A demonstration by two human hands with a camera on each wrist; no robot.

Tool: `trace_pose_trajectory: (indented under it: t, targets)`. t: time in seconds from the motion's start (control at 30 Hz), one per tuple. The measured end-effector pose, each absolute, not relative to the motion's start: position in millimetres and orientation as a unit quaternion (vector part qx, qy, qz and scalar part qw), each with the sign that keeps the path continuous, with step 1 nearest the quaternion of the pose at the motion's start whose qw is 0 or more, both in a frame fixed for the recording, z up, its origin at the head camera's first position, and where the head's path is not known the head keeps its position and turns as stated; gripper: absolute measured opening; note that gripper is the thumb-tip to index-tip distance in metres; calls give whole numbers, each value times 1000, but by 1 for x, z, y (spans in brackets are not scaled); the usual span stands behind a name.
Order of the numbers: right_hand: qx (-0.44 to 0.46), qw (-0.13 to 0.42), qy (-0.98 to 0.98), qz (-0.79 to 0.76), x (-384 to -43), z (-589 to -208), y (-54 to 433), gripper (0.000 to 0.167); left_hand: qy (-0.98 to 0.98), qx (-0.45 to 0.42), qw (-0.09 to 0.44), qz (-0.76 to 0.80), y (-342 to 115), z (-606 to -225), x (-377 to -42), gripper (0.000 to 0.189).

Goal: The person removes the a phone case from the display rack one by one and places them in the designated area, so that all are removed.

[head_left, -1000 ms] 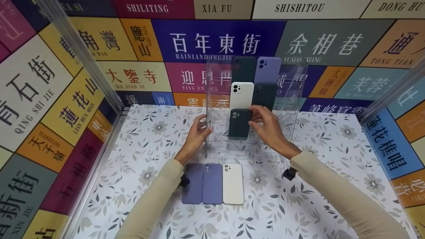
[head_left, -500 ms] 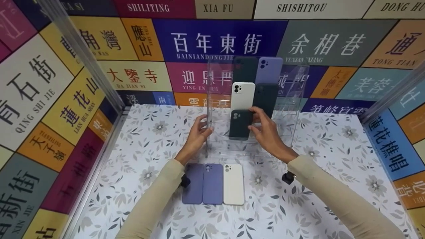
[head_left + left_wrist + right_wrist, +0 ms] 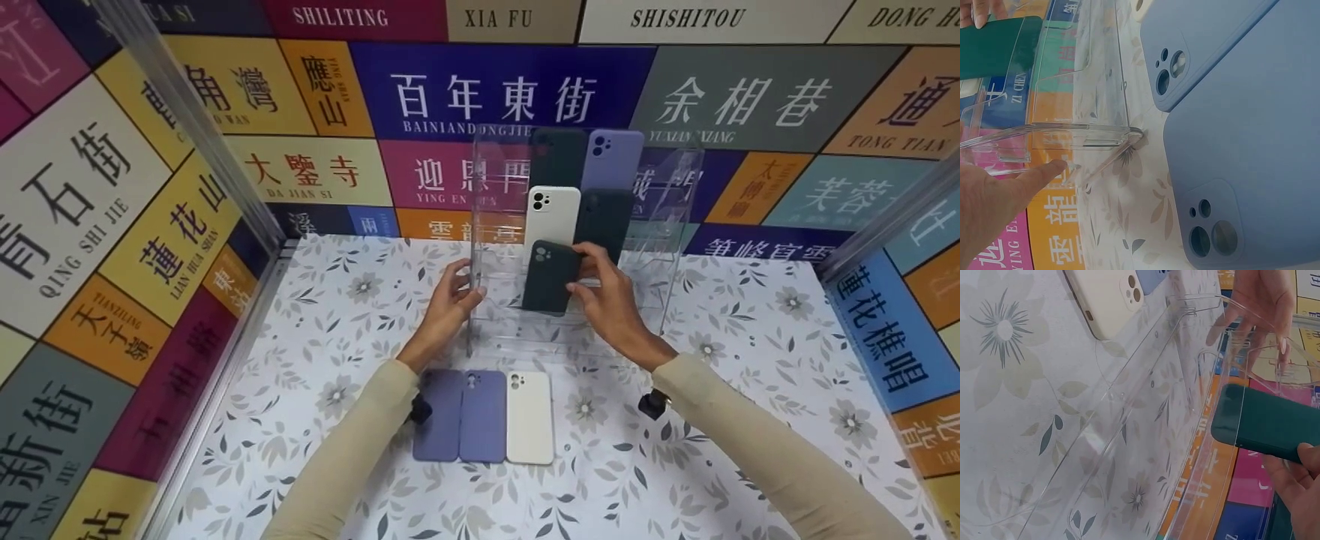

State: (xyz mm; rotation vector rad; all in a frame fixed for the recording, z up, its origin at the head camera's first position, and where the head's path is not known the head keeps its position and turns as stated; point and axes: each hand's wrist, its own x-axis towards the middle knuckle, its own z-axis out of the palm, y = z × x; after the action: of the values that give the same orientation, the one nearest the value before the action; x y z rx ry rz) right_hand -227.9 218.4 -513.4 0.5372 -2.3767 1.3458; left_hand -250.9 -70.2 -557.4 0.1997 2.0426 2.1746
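Observation:
My right hand [image 3: 611, 300] pinches a dark green phone case [image 3: 550, 276] by its right edge, with the case tilted to the right at the lowest tier of a clear display stand [image 3: 675, 225]. In the right wrist view, the lower end of the green case [image 3: 1266, 422] shows through a clear strip of the stand. My left hand [image 3: 450, 304] grips the stand's left side panel between thumb and fingers. Directly above the held case, a white phone case [image 3: 553, 214] stands in the rack. Other dark green cases [image 3: 606, 221] and a purple case [image 3: 616, 156] stand there too.
On the floral table covering [image 3: 645, 465], two purple phone cases [image 3: 482, 420] and a white phone case [image 3: 529, 420] lie side by side in front of the stand. Walls with coloured lettered panels [image 3: 495, 90] rise at the back and both sides.
The dark green case in my right hand has gone from nearly upright to tilted right, and its top has risen slightly. My left hand stays at the stand's side.

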Motion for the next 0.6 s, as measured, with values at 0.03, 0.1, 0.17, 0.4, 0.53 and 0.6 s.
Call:
trace_pose_trajectory:
  t: [0.03,0.1,0.17,0.4,0.53,0.6]
  targets:
    - [188,185,-838,479,-227,-513,220,61,680,70,75,726,-70,-558,-251,61]
    - [184,197,-833,483,-225,-511,223,61,680,73,74,726,-69,-558,-252,60]
    - [184,207,-827,489,-223,-507,226,61,679,76,73,727,-69,-558,-251,61]
    - [187,225,-809,509,-214,-497,232,63,679,69,76,727,-70,-558,-252,62]
    - [186,222,-811,509,-205,-498,235,62,681,68,74,725,-70,-559,-252,61]
    - [183,218,-812,510,-201,-500,236,61,683,67,73,723,-70,-559,-252,61]
